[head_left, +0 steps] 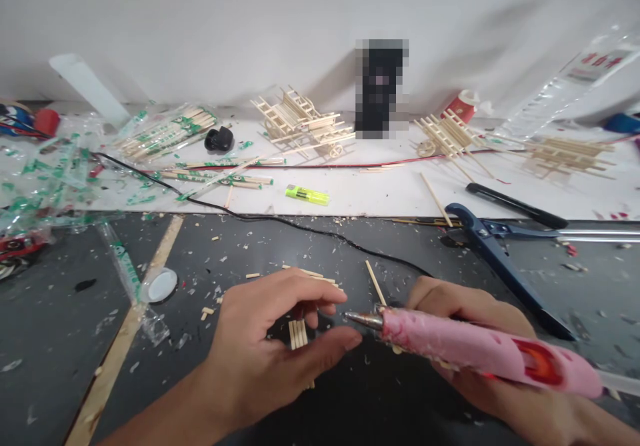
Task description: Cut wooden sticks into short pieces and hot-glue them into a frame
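Note:
My right hand (480,379) is wrapped round a pink hot glue gun (450,346), its metal nozzle pointing left. Facing the nozzle, my left hand (285,333) has thumb and forefinger spread apart, with a gap between their tips. A small bundle of short wooden sticks (298,334) shows behind the left thumb, on or just above the dark table; whether the curled fingers touch it is hidden. One thin stick (375,282) slants just beyond the glue nozzle.
Small stick carts (300,119) stand on the white strip at the back. Blue cutters (505,273) lie right, a white cap (163,285) left. A black cable (300,225) crosses the middle; a yellow-green lighter (307,195) and wrapped sticks (170,129) lie beyond it.

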Action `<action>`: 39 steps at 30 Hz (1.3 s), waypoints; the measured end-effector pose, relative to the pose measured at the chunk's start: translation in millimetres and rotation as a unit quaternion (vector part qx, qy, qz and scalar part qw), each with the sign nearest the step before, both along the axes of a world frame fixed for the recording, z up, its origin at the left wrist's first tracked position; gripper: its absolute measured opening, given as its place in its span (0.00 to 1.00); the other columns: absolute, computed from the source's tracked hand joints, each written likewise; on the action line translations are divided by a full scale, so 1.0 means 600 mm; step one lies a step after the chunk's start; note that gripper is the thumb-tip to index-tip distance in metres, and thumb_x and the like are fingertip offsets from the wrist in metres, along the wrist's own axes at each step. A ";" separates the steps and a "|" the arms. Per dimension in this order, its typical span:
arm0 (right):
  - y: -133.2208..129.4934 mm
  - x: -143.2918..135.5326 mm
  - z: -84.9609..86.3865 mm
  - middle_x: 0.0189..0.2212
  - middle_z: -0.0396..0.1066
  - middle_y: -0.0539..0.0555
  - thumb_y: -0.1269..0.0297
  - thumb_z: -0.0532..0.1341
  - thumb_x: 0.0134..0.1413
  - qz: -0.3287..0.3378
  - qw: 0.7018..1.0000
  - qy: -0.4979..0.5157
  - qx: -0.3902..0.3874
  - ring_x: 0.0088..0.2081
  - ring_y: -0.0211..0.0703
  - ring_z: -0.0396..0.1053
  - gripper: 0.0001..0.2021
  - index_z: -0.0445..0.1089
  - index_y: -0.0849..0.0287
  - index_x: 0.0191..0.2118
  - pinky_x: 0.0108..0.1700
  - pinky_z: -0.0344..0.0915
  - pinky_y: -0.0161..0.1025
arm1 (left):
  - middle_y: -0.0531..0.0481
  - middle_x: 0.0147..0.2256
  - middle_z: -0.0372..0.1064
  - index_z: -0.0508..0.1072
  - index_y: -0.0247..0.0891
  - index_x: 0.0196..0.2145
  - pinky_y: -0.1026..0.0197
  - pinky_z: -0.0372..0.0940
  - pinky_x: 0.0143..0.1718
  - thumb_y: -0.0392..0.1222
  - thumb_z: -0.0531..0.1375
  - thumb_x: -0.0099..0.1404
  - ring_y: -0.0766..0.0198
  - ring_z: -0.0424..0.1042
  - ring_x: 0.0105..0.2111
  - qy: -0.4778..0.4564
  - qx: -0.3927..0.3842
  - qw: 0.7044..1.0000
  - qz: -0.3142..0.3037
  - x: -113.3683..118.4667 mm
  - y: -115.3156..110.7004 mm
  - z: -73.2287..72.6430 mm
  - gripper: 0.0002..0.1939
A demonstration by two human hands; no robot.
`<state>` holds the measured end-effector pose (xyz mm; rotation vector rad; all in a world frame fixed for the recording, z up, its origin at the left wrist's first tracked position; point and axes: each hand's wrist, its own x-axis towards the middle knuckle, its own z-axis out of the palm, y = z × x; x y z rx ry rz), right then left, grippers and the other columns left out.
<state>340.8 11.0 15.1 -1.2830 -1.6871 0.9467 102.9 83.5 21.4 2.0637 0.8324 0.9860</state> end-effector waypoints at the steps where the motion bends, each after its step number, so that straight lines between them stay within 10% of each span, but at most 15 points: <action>1: 0.000 0.001 -0.001 0.23 0.69 0.49 0.70 0.57 0.46 0.005 1.000 -0.004 -0.001 0.21 0.37 0.65 0.04 0.68 0.54 0.29 0.22 0.60 0.34 | 0.56 0.28 0.77 0.78 0.41 0.37 0.71 0.67 0.28 0.39 0.72 0.60 0.72 0.72 0.24 0.003 0.005 1.000 -0.003 0.000 0.000 0.000 0.09; 39: 0.003 0.012 0.005 0.25 0.70 0.47 0.64 0.60 0.53 0.010 1.000 -0.003 0.024 0.22 0.37 0.66 0.01 0.69 0.52 0.31 0.23 0.61 0.34 | 0.58 0.25 0.77 0.76 0.41 0.27 0.69 0.67 0.28 0.35 0.67 0.62 0.70 0.74 0.23 0.023 -0.036 0.999 0.011 -0.008 0.017 0.009 0.07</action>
